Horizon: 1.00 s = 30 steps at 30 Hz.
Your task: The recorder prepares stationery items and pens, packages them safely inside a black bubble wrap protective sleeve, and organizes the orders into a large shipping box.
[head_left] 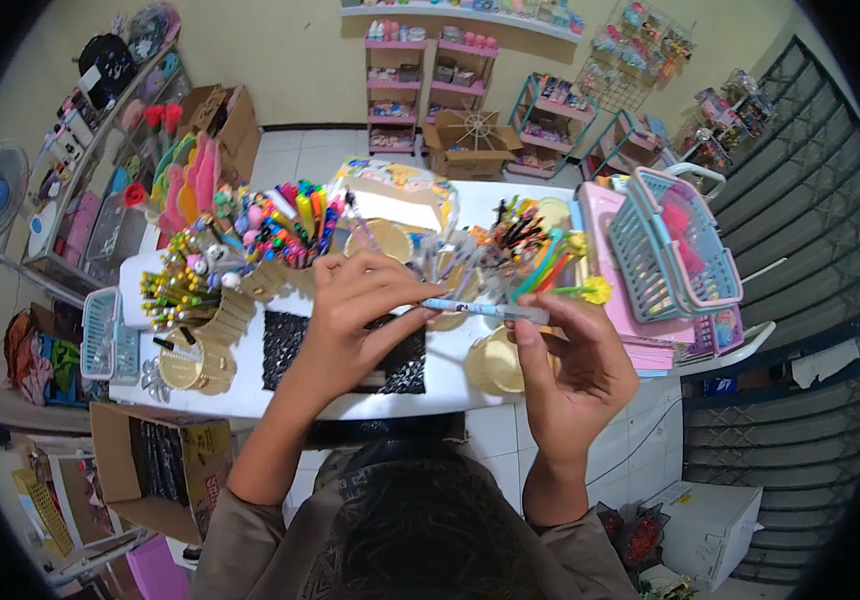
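Note:
A slim pen (pixel 470 307) with a pale blue patterned barrel and a clear right end is held level above the table. Its left end is pinched between the thumb and fingers of my left hand (pixel 360 315). My right hand (pixel 575 375) grips the clear end between thumb and fingers. Just below the pen, a cream basket cup (pixel 495 362) stands at the table's front edge. Under my left wrist lies a shiny black patterned sheet (pixel 290 350), partly hidden by the forearm. Behind my hands, another cream cup (pixel 380 240) sits among loose pens.
Colourful pens (pixel 300 220) fill holders at the back left, beside yellow-topped pencils (pixel 185 290). A cream cup (pixel 205 368) holds a few pens. Dark pens (pixel 520 225) stand at the back right. A blue and pink basket (pixel 660 250) rests on pink stacks (pixel 620 290). An open carton (pixel 150 490) sits lower left.

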{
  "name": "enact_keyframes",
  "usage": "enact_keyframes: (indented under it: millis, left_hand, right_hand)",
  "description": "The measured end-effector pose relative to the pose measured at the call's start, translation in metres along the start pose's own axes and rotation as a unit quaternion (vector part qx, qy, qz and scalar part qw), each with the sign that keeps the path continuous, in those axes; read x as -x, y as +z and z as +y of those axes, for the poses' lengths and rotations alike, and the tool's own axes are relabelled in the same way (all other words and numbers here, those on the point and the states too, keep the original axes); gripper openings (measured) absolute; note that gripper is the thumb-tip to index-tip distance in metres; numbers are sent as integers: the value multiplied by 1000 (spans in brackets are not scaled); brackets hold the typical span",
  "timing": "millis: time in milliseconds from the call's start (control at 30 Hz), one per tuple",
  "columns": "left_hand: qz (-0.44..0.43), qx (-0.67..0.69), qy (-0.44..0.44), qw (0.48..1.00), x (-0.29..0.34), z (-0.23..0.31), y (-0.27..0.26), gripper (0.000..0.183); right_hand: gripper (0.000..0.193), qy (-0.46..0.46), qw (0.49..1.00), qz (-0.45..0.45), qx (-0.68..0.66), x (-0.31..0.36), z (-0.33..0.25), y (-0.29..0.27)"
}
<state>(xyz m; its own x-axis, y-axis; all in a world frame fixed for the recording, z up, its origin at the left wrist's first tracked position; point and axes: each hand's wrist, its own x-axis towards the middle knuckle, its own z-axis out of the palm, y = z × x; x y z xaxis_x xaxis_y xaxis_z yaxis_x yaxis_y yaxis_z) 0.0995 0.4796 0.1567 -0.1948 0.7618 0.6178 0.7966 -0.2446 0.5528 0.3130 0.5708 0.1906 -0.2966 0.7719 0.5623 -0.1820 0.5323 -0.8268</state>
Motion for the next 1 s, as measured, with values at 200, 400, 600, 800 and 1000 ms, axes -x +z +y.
enact_keyframes:
  millis: [200,400,600,800,1000]
  left_hand:
    - [-68,9,-84,994,76,-29,-59,25]
    - [-105,1,-178,978,140,-59,-68,22]
    - [-131,7,-187,973,159,-78,-60,28]
    - [-126,1,-138,982,168,-88,-56,33]
    - [-132,-7,-143,981,168,-90,-54,32]
  right_hand:
    - [18,28,983,-165,70,44,9,27]
    - [18,84,961,-242,100,76,67,53]
    - [19,144,948,-262,112,96,101,64]
    - [21,151,950,-250,111,101,107,67]
    - [23,53,949,-281,135,104,102,71]
